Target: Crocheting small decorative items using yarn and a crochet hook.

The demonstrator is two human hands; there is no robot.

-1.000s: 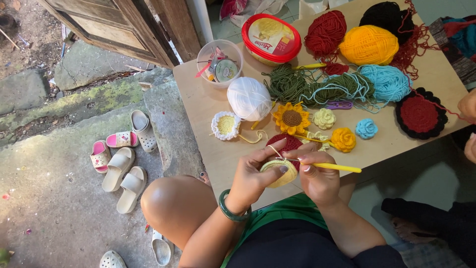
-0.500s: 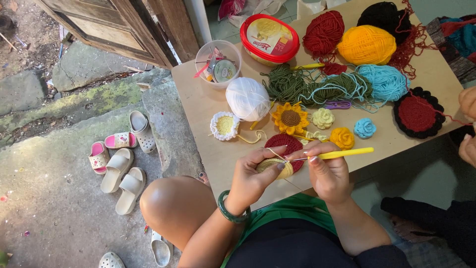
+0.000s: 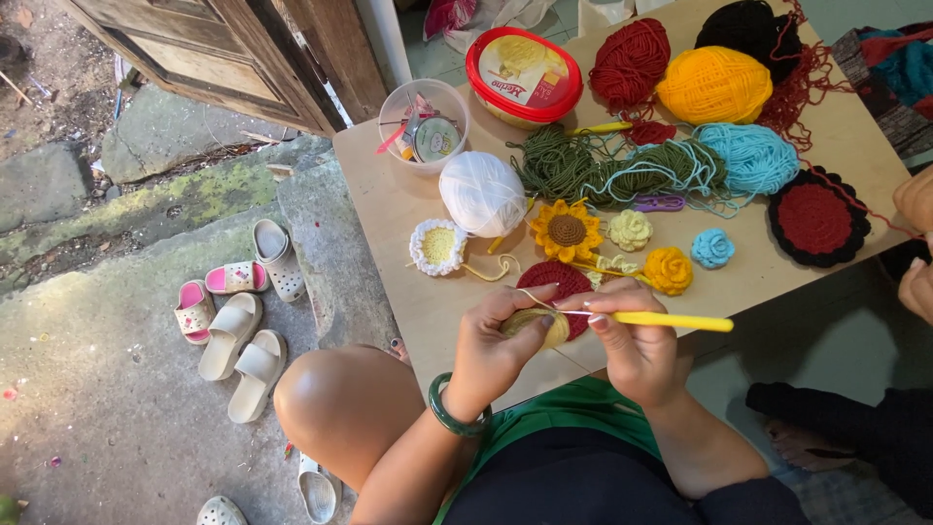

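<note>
Hands meet at the near edge of the desk (image 3: 389,209), over the person's lap. The left hand (image 3: 491,345), with a dark green bangle (image 3: 449,416) on its wrist, pinches a small yellow crochet piece (image 3: 535,326) between thumb and fingers. The right hand (image 3: 632,345) is closed around a yellow crochet hook (image 3: 671,320), gripped like a knife, its tip pointing at the piece while a strand of yarn runs across the left fingers. Judging by this, a stitch is being worked into the edge of the piece; the next move calls for steady yarn tension and a firm hold on the piece while the hook tip catches the strand.

Just beyond the hands lies a dark red crochet round (image 3: 556,282), partly hidden by them. Further out sit a sunflower motif (image 3: 567,230), a white-edged yellow motif (image 3: 437,245), small cream, orange and blue rosettes, and a white yarn ball (image 3: 483,192). Tangled green yarn (image 3: 573,170), a light blue ball (image 3: 746,156), and red, yellow and black balls fill the far side, beside a red-lidded tub (image 3: 523,73) and a clear cup of small tools (image 3: 423,124). Sandals (image 3: 238,326) lie on the stone floor to the left.
</note>
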